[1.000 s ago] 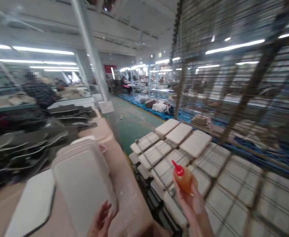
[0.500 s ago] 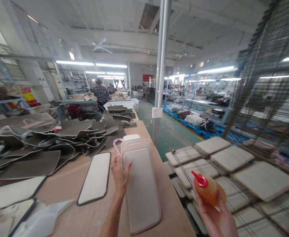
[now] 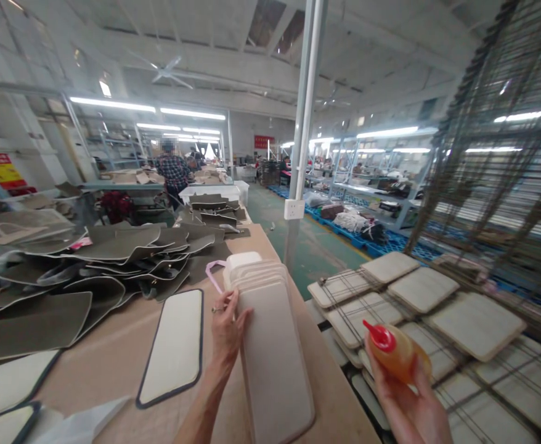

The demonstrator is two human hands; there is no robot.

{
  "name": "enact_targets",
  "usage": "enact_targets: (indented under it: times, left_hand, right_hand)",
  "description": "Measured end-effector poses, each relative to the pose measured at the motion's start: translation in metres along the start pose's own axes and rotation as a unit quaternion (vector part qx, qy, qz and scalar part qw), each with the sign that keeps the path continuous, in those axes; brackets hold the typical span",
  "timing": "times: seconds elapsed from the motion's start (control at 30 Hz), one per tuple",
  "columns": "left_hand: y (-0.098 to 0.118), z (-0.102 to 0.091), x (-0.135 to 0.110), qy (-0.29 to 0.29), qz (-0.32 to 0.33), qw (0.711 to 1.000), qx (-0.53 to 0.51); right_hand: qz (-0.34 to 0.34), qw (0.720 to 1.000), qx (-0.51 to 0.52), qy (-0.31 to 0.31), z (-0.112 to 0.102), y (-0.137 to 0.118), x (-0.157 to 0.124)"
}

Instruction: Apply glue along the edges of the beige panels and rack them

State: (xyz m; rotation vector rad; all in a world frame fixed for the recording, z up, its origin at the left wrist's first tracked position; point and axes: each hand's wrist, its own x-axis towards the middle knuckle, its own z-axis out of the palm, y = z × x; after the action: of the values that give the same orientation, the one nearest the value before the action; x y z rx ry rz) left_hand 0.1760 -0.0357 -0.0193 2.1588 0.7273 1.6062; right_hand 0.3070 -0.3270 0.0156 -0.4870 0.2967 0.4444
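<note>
My left hand (image 3: pixel 228 324) grips the left edge of the top beige panel (image 3: pixel 277 364), a long rounded rectangle on an overlapping stack. Its thumb lies on the panel's face and its fingers bend at the side. Over the wire rack at the right, my right hand (image 3: pixel 406 394) is wrapped around a squeeze bottle (image 3: pixel 402 354) with amber contents and a red cap, its nozzle tilted up to the left. A pink strip (image 3: pixel 212 274) sticks out beside the stack's far end. Left of my left hand lies a cream panel (image 3: pixel 173 339) with a dark border.
Floppy dark grey sheets (image 3: pixel 127 246) are heaped at the left of the brown-covered table (image 3: pixel 108 351). On the wire rack (image 3: pixel 464 364) lie several pale panels (image 3: pixel 478 324). A post with a socket box (image 3: pixel 293 209) rises beyond the table. A person (image 3: pixel 172 169) stands farther back.
The view has shifted slightly. My left hand has its fingers bent closer onto the top panel's edge. My right hand keeps its hold on the bottle.
</note>
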Motion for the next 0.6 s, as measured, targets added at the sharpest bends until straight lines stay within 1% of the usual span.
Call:
enact_targets:
  times: [0.07,0.17,0.27,0.33,0.37,0.43,0.5,0.53,0.6]
  left_hand:
    - [-0.001,0.0,0.0,-0.002,0.004,1.0,-0.008]
    - [0.004,-0.003,0.001,-0.002,-0.022,0.999,-0.024]
    - [0.023,-0.011,-0.001,0.019,-0.057,0.997,-0.052]
    - [0.041,-0.015,-0.008,-0.001,-0.102,0.989,-0.104]
    - [0.051,-0.016,-0.014,-0.021,-0.136,0.981,-0.139]
    - [0.07,-0.015,-0.028,-0.056,-0.22,0.951,-0.212]
    - [0.088,-0.013,-0.041,-0.058,-0.296,0.918,-0.258]
    - [0.095,-0.011,-0.045,-0.055,-0.319,0.906,-0.271]
    - [0.109,-0.01,-0.047,-0.064,-0.327,0.897,-0.291]
  right_hand:
    - [0.003,1.0,0.009,0.015,0.004,0.0,-0.008]
    - [0.004,0.999,0.028,0.029,0.008,-0.003,-0.019]
    - [-0.001,0.999,0.03,0.036,0.006,-0.009,-0.024]
    - [-0.015,0.999,0.022,0.037,0.003,-0.013,-0.026]
    - [-0.027,0.999,0.018,0.036,0.002,-0.016,-0.027]
    - [-0.052,0.998,0.01,0.03,0.0,-0.02,-0.032]
    - [-0.076,0.997,0.004,0.013,-0.001,-0.026,-0.037]
    - [-0.088,0.996,0.002,0.001,0.0,-0.03,-0.041]
    - [-0.115,0.993,-0.005,-0.029,0.001,-0.038,-0.047]
